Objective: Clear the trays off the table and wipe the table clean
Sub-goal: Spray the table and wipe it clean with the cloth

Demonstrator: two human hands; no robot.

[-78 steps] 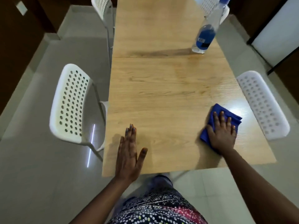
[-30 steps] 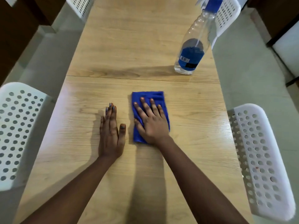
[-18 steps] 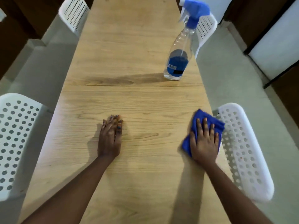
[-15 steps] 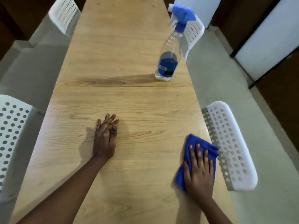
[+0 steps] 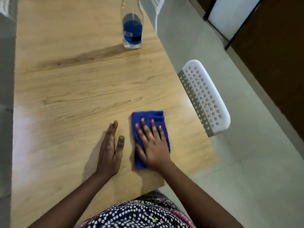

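Observation:
A long light wooden table [image 5: 74,89] fills the head view. A folded blue cloth [image 5: 148,118] lies on it near the front right corner. My right hand [image 5: 153,142] presses flat on the cloth, fingers spread, covering most of it. My left hand [image 5: 111,148] rests flat on the bare wood just left of the cloth, fingers together, holding nothing. A clear spray bottle [image 5: 132,28] with blue liquid and a blue label stands farther back near the right edge; its top is cut off by the frame. No trays are in view.
A white perforated chair [image 5: 205,97] stands pushed against the table's right edge, close to the cloth. Another white chair [image 5: 157,2] is at the back right and one at the far left corner [image 5: 6,5]. Grey tiled floor surrounds the table.
My right hand slid the blue cloth leftward from the table's right edge until it sits beside my left hand. The view tilted down and right; the bottle's top left the frame.

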